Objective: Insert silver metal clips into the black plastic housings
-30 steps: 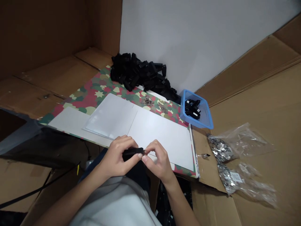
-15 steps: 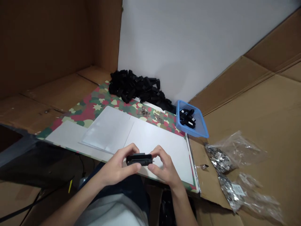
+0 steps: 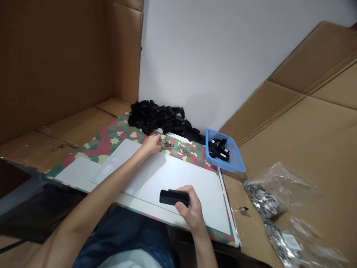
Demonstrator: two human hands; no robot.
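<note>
Casing (image 3: 168, 198), black and held between two hands half a second earlier, is now gripped between thumb and fingers of the right hand (image 3: 193, 210) alone, above the near part of the white sheet (image 3: 192, 178), while the left hand (image 3: 152, 144) has moved to the small metal parts (image 3: 168, 144), its grip impossible to tell. Bare sheet separates the hands and reaches nearly to the right edge of the table (image 3: 216, 235); the left arm (image 3: 111, 190) extends far forward.

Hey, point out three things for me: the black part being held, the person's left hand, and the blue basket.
Black part (image 3: 170, 197): head view, on its uncovered middle.
Left hand (image 3: 152, 143): head view, on the back of the hand.
Blue basket (image 3: 235, 158): head view, on its bare inside, toward the right.
</note>
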